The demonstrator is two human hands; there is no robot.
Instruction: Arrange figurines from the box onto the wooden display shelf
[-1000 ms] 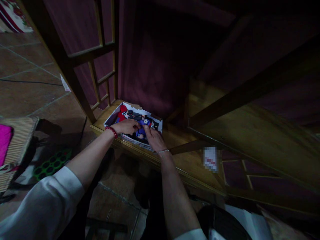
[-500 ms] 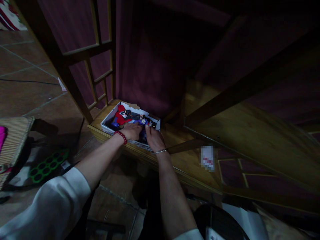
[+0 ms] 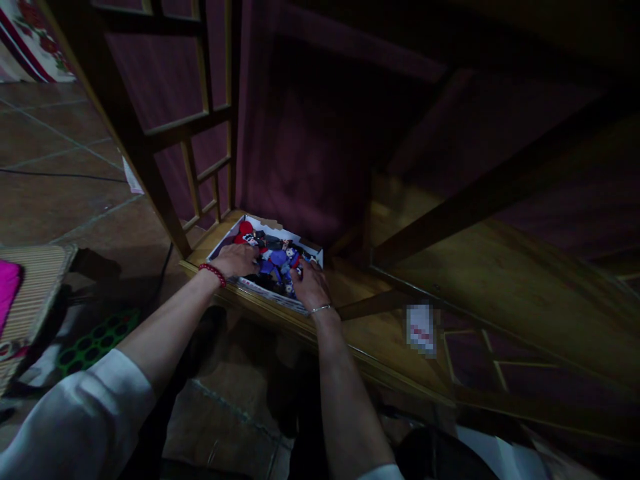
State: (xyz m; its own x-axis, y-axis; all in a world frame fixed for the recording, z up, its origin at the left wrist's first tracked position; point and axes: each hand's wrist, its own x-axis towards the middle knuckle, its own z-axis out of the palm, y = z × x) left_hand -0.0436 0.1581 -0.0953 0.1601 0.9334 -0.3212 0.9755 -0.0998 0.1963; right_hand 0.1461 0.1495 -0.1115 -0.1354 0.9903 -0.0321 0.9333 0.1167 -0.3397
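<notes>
A shallow white cardboard box [image 3: 274,296] sits on a wooden shelf [image 3: 377,333], filled with small jumbled doll-like figures [image 3: 275,259] in purple-blue, bright red, black and white. The left hand [image 3: 238,261] and right hand [image 3: 311,285] reach in, fingers curled; whether either grasps a figure cannot be told.

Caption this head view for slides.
Left hand and right hand at a box of colourful items on a wooden ledge.

Wooden lattice panel [image 3: 187,128], pink item [image 3: 7,288] on ribbed surface [image 3: 43,283], green holed rack [image 3: 96,339] nearby, dark cable [image 3: 65,175] across tiled floor [image 3: 55,140]
</notes>
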